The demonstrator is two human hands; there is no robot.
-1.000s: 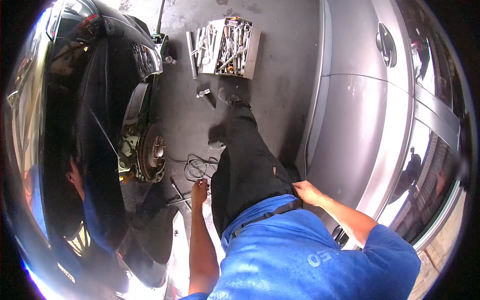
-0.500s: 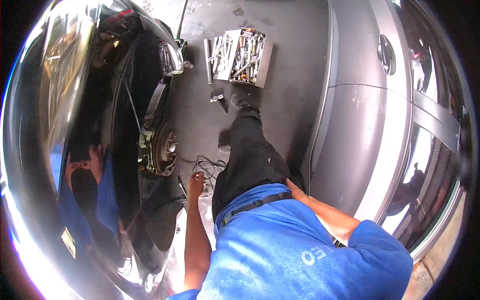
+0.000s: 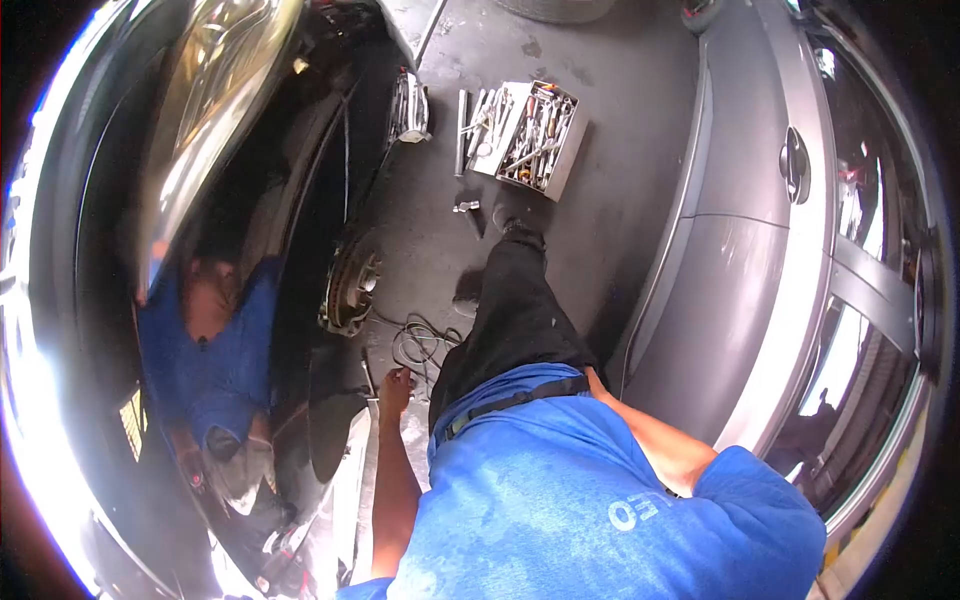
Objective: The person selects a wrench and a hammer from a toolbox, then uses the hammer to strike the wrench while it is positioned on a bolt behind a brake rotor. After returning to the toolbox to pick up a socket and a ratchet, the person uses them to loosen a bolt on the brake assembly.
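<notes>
My left hand (image 3: 397, 387) hangs low beside my left thigh, its fingers curled. Whatever may lie inside them is too small to make out. Just beyond it, a coiled cable (image 3: 418, 342) lies on the floor, and a thin rod-like tool (image 3: 367, 374) is to its left. Ahead of this hand, a bare brake disc (image 3: 350, 290) shows at the black car's wheel opening. My right hand (image 3: 596, 384) is at my right hip; its fingers are hidden behind my body, so what it touches cannot be seen.
A black car (image 3: 300, 200) stands on my left, a grey car (image 3: 710, 290) on my right. Ahead on the floor are an open metal toolbox (image 3: 572, 150) full of wrenches, a metal bar (image 3: 461, 133) and a hammer (image 3: 474, 215). A tire (image 3: 555, 8) is at the far end.
The view has shifted, so the toolbox, hammer and brake disc appear further right and lower. My left hand stays low by my thigh; less of my right hand shows at the hip.
</notes>
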